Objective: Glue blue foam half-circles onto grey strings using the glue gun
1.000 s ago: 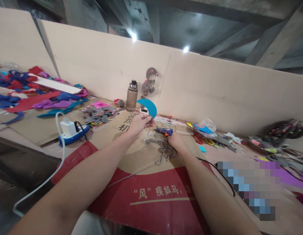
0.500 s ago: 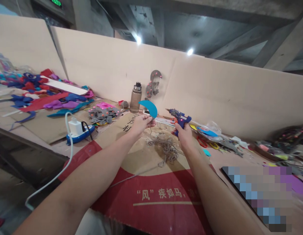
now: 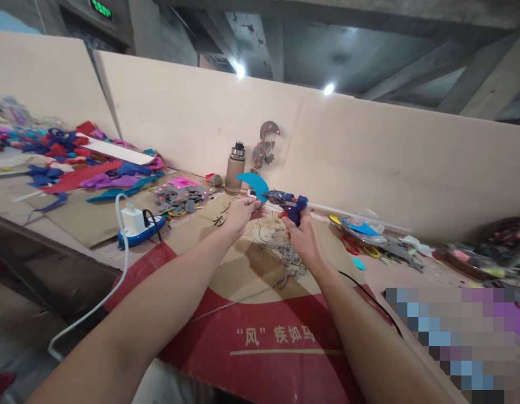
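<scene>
Pale upright boards back the cluttered work surface in the head view. At the centre, the left hand [image 3: 243, 214] pinches a blue crescent-shaped flat piece [image 3: 254, 184] between its fingertips. The right hand [image 3: 300, 233] wraps its fingers round a dark-blue glue gun [image 3: 290, 203], its nozzle at the crescent's four o'clock edge. Tangled grey yarn [image 3: 291, 261] lies at six o'clock from the gun; a translucent brown bottle [image 3: 235, 171] stands at eleven o'clock from the crescent.

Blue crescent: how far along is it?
The blue crescent looks cut out already. In hand: the left hand holds it, the right hand the glue gun, nozzle at the crescent's edge. Probably left: gluing and pink dots, since none show on it, unlike the grey crescent behind.
</scene>
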`<control>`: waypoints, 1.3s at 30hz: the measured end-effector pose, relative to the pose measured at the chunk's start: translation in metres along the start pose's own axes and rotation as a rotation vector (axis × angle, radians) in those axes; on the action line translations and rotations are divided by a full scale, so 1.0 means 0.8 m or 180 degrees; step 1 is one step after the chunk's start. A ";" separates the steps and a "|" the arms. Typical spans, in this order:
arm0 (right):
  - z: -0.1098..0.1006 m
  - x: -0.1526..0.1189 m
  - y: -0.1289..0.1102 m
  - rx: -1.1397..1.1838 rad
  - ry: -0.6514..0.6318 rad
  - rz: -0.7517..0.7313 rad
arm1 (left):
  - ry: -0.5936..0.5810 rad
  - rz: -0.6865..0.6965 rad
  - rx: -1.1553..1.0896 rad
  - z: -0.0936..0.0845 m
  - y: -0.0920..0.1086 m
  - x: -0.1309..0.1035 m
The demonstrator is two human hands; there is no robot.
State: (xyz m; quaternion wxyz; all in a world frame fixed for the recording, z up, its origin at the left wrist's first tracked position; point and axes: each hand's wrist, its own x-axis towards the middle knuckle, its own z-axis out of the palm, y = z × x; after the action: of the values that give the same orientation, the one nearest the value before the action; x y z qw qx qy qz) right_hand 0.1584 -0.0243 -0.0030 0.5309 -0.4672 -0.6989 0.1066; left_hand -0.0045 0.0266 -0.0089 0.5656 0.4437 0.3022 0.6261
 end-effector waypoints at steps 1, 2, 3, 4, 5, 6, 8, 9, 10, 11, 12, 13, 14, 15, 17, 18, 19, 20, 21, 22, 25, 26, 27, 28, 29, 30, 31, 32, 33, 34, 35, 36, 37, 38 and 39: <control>0.001 0.000 0.002 -0.0059 0.0010 -0.0035 | -0.0033 0.0016 -0.0006 0.000 0.000 0.000; 0.001 0.000 0.003 -0.0116 0.0000 -0.0020 | -0.0057 0.0028 -0.0014 0.000 -0.001 0.000; 0.001 0.000 0.002 -0.0202 -0.0007 0.0007 | -0.0074 0.0036 -0.0022 0.000 -0.001 0.000; 0.000 0.000 0.000 -0.0302 -0.0017 0.0040 | -0.0083 0.0038 -0.0025 0.000 0.000 0.000; -0.001 0.000 -0.002 -0.0407 -0.0030 0.0083 | -0.0084 0.0036 -0.0021 0.000 0.000 0.000; -0.002 0.000 -0.005 -0.0508 -0.0043 0.0130 | -0.0075 0.0030 -0.0008 0.001 0.001 -0.001; -0.003 -0.001 -0.008 -0.0661 -0.0073 0.0201 | -0.0047 0.0019 0.0041 0.002 0.003 -0.003; -0.003 -0.002 -0.009 -0.0707 -0.0089 0.0214 | -0.0034 0.0017 0.0067 0.003 0.003 -0.003; -0.003 -0.002 -0.010 -0.0737 -0.0109 0.0221 | -0.0025 0.0015 0.0092 0.003 0.004 -0.004; -0.003 -0.003 -0.010 -0.0757 -0.0122 0.0223 | -0.0012 0.0016 0.0113 0.004 0.005 -0.005; -0.003 -0.003 -0.009 -0.0770 -0.0127 0.0221 | 0.0001 0.0022 0.0126 0.005 0.005 -0.005; -0.003 -0.003 -0.009 -0.0777 -0.0126 0.0214 | 0.0012 0.0032 0.0138 0.005 0.005 -0.005; -0.002 -0.004 -0.009 -0.0780 -0.0123 0.0207 | 0.0024 0.0041 0.0152 0.005 0.005 -0.005; -0.002 -0.004 -0.009 -0.0782 -0.0121 0.0203 | 0.0041 0.0051 0.0165 0.005 0.005 -0.005; -0.002 -0.004 -0.009 -0.0794 -0.0123 0.0216 | 0.0087 0.0069 0.0185 0.006 0.005 -0.005; -0.002 -0.004 -0.009 -0.0806 -0.0128 0.0234 | 0.0112 0.0075 0.0191 0.006 0.006 -0.005; -0.002 -0.004 -0.009 -0.0814 -0.0131 0.0250 | 0.0143 0.0084 0.0195 0.006 0.006 -0.005; -0.002 -0.004 -0.009 -0.0813 -0.0133 0.0255 | 0.0167 0.0094 0.0196 0.006 0.007 -0.005; -0.002 -0.004 -0.008 -0.0804 -0.0134 0.0245 | 0.0185 0.0104 0.0198 0.006 0.007 -0.005; -0.002 -0.004 -0.008 -0.0788 -0.0135 0.0224 | 0.0194 0.0114 0.0199 0.007 0.008 -0.005; -0.002 -0.003 -0.007 -0.0777 -0.0147 0.0215 | 0.0219 0.0132 0.0174 0.007 0.010 -0.006; -0.002 -0.003 -0.007 -0.0790 -0.0158 0.0234 | 0.0229 0.0138 0.0158 0.007 0.011 -0.007; -0.002 -0.003 -0.007 -0.0804 -0.0166 0.0257 | 0.0238 0.0149 0.0144 0.007 0.011 -0.007; -0.002 -0.003 -0.007 -0.0816 -0.0172 0.0279 | 0.0242 0.0169 0.0134 0.007 0.012 -0.007; -0.002 -0.003 -0.008 -0.0821 -0.0174 0.0294 | 0.0244 0.0192 0.0132 0.007 0.013 -0.007; -0.003 -0.003 -0.008 -0.0822 -0.0171 0.0302 | 0.0244 0.0215 0.0134 0.006 0.013 -0.007; -0.003 -0.003 -0.008 -0.0825 -0.0163 0.0311 | 0.0247 0.0234 0.0136 0.006 0.014 -0.007; -0.003 -0.003 -0.008 -0.0832 -0.0159 0.0318 | 0.0253 0.0242 0.0141 0.006 0.014 -0.007; -0.003 -0.003 -0.008 -0.0838 -0.0156 0.0321 | 0.0265 0.0249 0.0142 0.005 0.015 -0.007; -0.003 -0.003 -0.009 -0.0839 -0.0158 0.0320 | 0.0279 0.0251 0.0139 0.005 0.015 -0.007; -0.003 -0.003 -0.009 -0.0838 -0.0161 0.0322 | 0.0284 0.0253 0.0131 0.004 0.015 -0.007; -0.003 -0.003 -0.009 -0.0839 -0.0164 0.0336 | 0.0288 0.0261 0.0122 0.004 0.015 -0.007; -0.004 -0.003 -0.009 -0.0840 -0.0164 0.0358 | 0.0294 0.0268 0.0112 0.004 0.014 -0.007; -0.004 -0.004 -0.009 -0.0841 -0.0160 0.0380 | 0.0299 0.0273 0.0096 0.004 0.014 -0.007; -0.004 -0.004 -0.009 -0.0842 -0.0149 0.0396 | 0.0299 0.0277 0.0076 0.004 0.014 -0.006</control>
State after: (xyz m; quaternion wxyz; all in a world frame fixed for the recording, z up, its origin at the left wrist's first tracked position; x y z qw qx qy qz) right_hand 0.1572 -0.0319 0.0014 0.4406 -0.5729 -0.6888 0.0571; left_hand -0.0070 0.0192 0.0012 0.5178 0.4333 0.3163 0.6665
